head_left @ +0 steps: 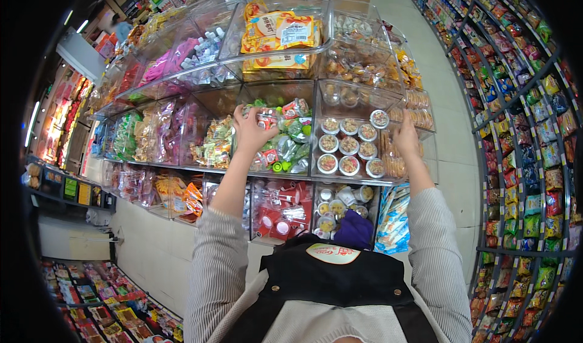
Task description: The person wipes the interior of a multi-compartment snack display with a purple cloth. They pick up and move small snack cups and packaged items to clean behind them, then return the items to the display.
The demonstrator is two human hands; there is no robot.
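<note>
My left hand reaches into a clear bin of green-capped clear pouches and small red-and-white packages. Its thumb and fingers curve around one red-and-white package at the top of the heap. My right hand is at the right side of the neighbouring clear bin, against or just beside its wall; its fingertips point away from me and their grip is unclear. Rows of small round tubs with clear lids stand in that bin, one tub sitting higher at the back right. Wrapped round biscuits are stacked beside the tubs.
Yellow pouches fill an upper bin. Below are red packages, lidded cups, a purple cloth and blue-white packets. Snack shelves line the aisle at right; a low display stands at lower left. A person is far back left.
</note>
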